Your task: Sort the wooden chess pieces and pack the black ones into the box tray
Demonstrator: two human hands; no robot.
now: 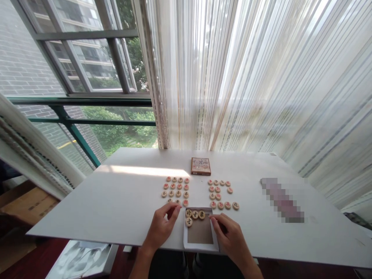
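An open white box (203, 246) with a grey-brown bottom lies at the near table edge. Several xiangqi pieces (195, 214) with black characters sit face up in its far left part. My left hand (161, 226) is at the box's left side, fingers curled and tips together beside the nearest row of the left group of pieces (172, 186). Over the right rim, my right hand (231, 232) has thumb and forefinger pinched. What either hand holds, if anything, is hidden. The right group of pieces (217, 189) lies in rows beyond my right hand.
A printed square box lid (200, 166) lies at the back middle of the white table (116, 209). A blurred pinkish long item (282, 200) rests at the right. Striped curtains (247, 77) and a window stand behind; a white box (87, 257) is below the left front edge.
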